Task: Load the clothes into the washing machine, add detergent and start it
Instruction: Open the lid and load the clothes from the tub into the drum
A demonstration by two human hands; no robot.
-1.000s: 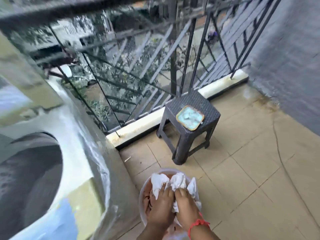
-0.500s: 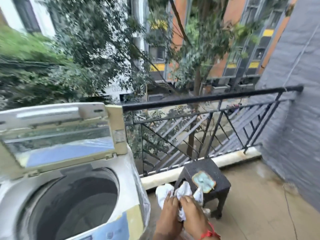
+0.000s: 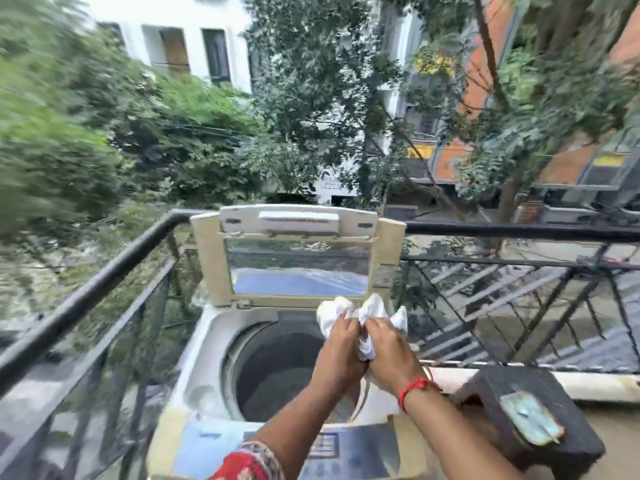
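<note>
Hands, left (image 3: 341,344) and right (image 3: 388,348), grip seemingly white cloth (image 3: 367,315) above washer drum (image 3: 273,368).

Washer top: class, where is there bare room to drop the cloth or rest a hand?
Free: the open drum, ringed by the white rim. Crowded: the stool carries a tray; both hands grip the cloth.

cloth (image 3: 363,315): pinched between the fingers of both hands, bunching out beyond the fingertips
left hand (image 3: 341,351): touching the right hand (image 3: 388,355), side by side
drum opening (image 3: 277,368): below the fingers and to their left
lid (image 3: 298,258): upright, just beyond the fingertips
railing (image 3: 519,232): behind the lid
stool (image 3: 526,424): right of the fingers, nearer the person
tray (image 3: 531,419): on the stool
</note>
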